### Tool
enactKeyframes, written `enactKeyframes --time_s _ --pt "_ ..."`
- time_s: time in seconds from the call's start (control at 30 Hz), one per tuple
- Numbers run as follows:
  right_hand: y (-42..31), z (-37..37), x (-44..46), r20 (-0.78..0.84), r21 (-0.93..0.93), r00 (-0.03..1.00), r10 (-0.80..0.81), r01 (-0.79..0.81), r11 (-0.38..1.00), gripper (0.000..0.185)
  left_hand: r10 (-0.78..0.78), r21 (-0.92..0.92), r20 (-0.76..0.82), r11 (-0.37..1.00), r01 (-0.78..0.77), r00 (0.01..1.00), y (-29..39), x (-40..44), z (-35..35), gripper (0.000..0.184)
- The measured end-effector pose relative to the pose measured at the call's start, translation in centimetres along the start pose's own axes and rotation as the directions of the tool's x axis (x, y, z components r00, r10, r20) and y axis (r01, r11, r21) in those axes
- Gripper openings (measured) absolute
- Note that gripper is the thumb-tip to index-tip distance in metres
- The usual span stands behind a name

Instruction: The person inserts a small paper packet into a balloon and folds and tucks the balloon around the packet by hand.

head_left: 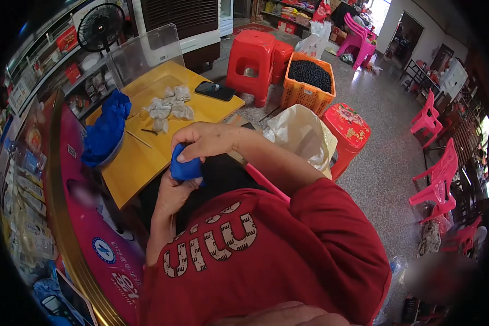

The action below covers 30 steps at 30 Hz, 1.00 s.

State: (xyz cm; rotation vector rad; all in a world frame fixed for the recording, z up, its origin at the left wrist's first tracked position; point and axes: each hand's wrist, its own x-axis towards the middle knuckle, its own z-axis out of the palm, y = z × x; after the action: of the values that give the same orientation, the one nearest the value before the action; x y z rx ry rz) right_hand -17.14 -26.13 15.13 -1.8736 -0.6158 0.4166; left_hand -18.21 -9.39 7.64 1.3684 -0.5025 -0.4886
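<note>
A bunched piece of blue plastic or cloth (186, 167) is between my two hands, above my lap. From below, my left hand (174, 194) is closed around its lower part. My right hand (202, 140) grips the top, with the thumb pressed on the blue material. What may be inside it is hidden. Just beyond my hands stands a yellow table (141, 149). Several small clear bags of pale contents (171, 103) are heaped on it, near a thin stick (139, 139) and a black phone (215, 91). A larger crumpled blue bag (107, 127) sits at the table's left edge.
Right of the table are red stools (250, 60), an orange crate (308, 96) of small dark round items, an open white sack (301, 133) and a flowered red stool (346, 125). A clear panel (146, 54) and a fan (101, 27) stand behind. Pink chairs (439, 174) line the right.
</note>
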Motion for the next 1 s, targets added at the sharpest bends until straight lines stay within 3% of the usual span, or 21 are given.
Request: enactKeyframes --time_s 0.1,0.23,0.3,0.5,0.6,0.73,0.87,1.0 --pt "0.4 0.1 0.2 -0.001 0.037 1.000 0.016 -0.016 0.999 0.022 0.030 0.094 -0.100 0.995 -0.021 0.994 0.5 0.2 0.5 0.016" --pt "0.8 -0.2 0.0 -0.028 0.041 1.000 0.005 -0.004 0.999 0.022 -0.052 0.071 -0.098 0.996 0.059 0.994 -0.3 0.5 -0.3 0.016" --pt "0.7 -0.1 0.2 -0.057 0.060 0.998 0.014 -0.011 0.998 0.021 -0.038 -0.075 -0.056 0.997 0.034 0.998 0.4 0.4 0.1 0.016" --pt "-0.4 0.2 0.7 -0.073 0.035 0.997 0.029 -0.026 0.999 0.021 0.031 0.011 -0.100 0.999 -0.030 0.995 0.6 0.2 0.0 0.015" --pt "1.0 0.3 1.5 -0.160 0.158 0.987 -0.005 0.031 0.987 0.020 0.012 -0.124 -0.082 0.992 -0.022 0.997 0.7 0.5 0.0 0.015" --pt "1.3 0.4 1.7 -0.243 0.278 0.968 0.067 0.003 0.961 0.018 0.011 -0.391 0.078 0.920 0.020 0.997 0.8 0.7 -0.4 0.020" --pt "1.4 0.1 1.5 -0.272 0.280 0.959 0.080 -0.001 0.960 0.017 0.015 -0.456 0.173 0.888 0.067 0.985 0.7 0.8 -0.8 0.023" --pt "1.9 -0.4 1.4 -0.288 0.399 0.954 0.087 0.037 0.916 0.020 -0.055 -0.535 0.116 0.837 0.109 0.992 1.0 0.8 -0.8 0.022"
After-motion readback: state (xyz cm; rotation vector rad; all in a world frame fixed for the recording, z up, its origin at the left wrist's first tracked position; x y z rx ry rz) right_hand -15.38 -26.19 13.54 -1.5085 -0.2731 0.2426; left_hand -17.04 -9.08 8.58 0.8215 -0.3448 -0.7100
